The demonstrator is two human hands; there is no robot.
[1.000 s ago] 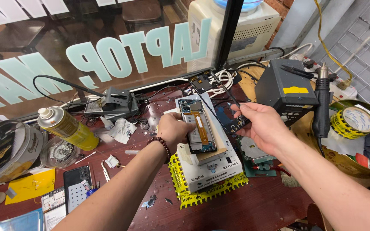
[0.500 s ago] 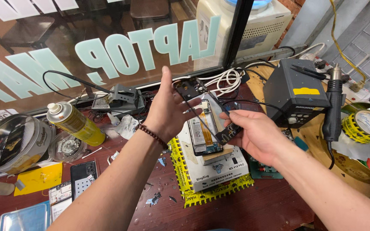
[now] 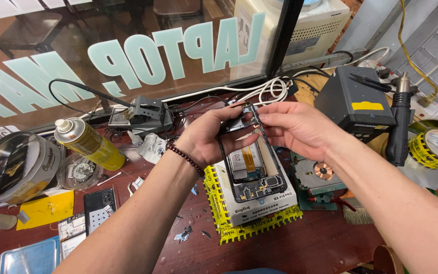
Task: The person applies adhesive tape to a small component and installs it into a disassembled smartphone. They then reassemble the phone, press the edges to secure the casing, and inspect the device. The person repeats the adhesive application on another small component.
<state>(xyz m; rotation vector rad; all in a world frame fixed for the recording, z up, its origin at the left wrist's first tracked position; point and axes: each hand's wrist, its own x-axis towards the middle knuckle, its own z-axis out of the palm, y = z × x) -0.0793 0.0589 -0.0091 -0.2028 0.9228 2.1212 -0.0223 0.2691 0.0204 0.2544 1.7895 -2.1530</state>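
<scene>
Both hands, left hand (image 3: 206, 139) and right hand (image 3: 292, 127), pinch the top of an opened phone (image 3: 252, 162) tilted above a white box (image 3: 259, 200), spray can (image 3: 89, 144) at left.

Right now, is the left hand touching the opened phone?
Touching. The head view shows the left hand with its fingers wrapped on the opened phone frame's upper left edge.

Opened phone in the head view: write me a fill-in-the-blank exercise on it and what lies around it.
1. The opened phone is held at its top end by ____ hands.
2. The left hand wears a beaded ____ at the wrist.
3. The spray can lying left of the hands is ____ in colour.
4. Under the phone sits a white block on a ____ toothed mat.

Missing words: both; bracelet; yellow; yellow
</scene>
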